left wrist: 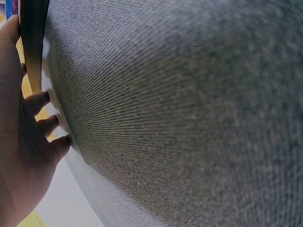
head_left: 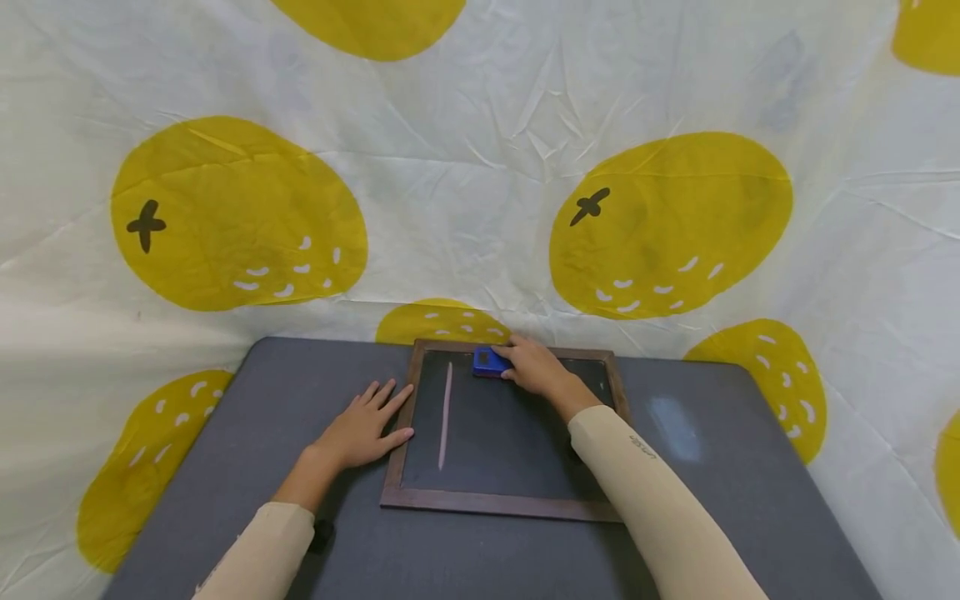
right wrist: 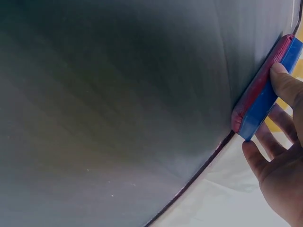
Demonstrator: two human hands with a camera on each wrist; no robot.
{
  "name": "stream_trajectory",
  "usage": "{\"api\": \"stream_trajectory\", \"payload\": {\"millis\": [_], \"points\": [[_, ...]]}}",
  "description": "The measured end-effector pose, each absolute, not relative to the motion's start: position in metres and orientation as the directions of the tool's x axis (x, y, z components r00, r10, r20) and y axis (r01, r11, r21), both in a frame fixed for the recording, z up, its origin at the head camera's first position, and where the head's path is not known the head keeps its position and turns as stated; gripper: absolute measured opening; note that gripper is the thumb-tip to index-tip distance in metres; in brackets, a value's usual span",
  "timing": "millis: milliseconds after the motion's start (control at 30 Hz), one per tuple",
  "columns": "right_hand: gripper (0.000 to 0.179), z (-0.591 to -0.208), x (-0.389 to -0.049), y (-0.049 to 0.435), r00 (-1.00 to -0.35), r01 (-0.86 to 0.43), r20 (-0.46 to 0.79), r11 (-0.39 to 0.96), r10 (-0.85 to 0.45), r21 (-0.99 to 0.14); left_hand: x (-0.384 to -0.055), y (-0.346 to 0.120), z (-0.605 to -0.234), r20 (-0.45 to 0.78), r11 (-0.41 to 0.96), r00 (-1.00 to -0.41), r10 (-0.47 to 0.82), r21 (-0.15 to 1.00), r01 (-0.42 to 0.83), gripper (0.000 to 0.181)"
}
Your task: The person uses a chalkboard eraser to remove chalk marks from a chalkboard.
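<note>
A wood-framed chalkboard (head_left: 517, 442) lies on the grey table, with one pale pink chalk line (head_left: 446, 417) drawn down its left part. My right hand (head_left: 536, 365) grips a blue chalkboard eraser (head_left: 487, 361) near the board's far edge. In the right wrist view, the thumb and fingers hold the blue back of the eraser (right wrist: 262, 104), and its red felt side faces the board's dark surface (right wrist: 118, 109). My left hand (head_left: 363, 429) is spread flat, its thumb and fingertips at the board's left frame. The left wrist view shows that hand (left wrist: 28, 137) beside the frame (left wrist: 32, 47).
Around the board stretches the grey tabletop (head_left: 480, 554), with a whitish smudge (head_left: 675, 429) right of the board. A white cloth (head_left: 457, 225) with yellow fruit prints hangs behind the table and along both sides.
</note>
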State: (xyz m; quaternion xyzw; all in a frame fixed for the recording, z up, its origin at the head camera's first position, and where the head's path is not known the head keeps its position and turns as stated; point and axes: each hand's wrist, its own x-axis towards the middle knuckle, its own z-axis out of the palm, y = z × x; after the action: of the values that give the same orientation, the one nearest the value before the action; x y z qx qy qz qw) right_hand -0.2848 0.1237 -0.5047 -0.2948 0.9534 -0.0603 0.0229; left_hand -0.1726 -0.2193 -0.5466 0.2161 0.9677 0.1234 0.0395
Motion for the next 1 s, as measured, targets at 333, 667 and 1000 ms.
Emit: {"api": "stream_trajectory", "payload": {"millis": [333, 667, 1000], "points": [[0.06, -0.506, -0.285, 0.124, -0.825, -0.55, -0.042, 0.818, -0.563, -0.17, -0.17, -0.219, -0.545, -0.015, 0.871, -0.902, 0.432, 0.264, 0.413, 0.078], [0.062, -0.503, -0.28, 0.128, -0.809, -0.577, -0.011, 0.797, -0.588, -0.175, -0.173, -0.218, -0.547, -0.014, 0.877, -0.905, 0.425, 0.254, 0.408, 0.078], [0.061, -0.499, -0.256, 0.131, -0.757, -0.64, -0.011, 0.746, -0.653, -0.184, -0.174, -0.218, -0.543, -0.024, 0.876, -0.904, 0.427, 0.26, 0.407, 0.077]]}}
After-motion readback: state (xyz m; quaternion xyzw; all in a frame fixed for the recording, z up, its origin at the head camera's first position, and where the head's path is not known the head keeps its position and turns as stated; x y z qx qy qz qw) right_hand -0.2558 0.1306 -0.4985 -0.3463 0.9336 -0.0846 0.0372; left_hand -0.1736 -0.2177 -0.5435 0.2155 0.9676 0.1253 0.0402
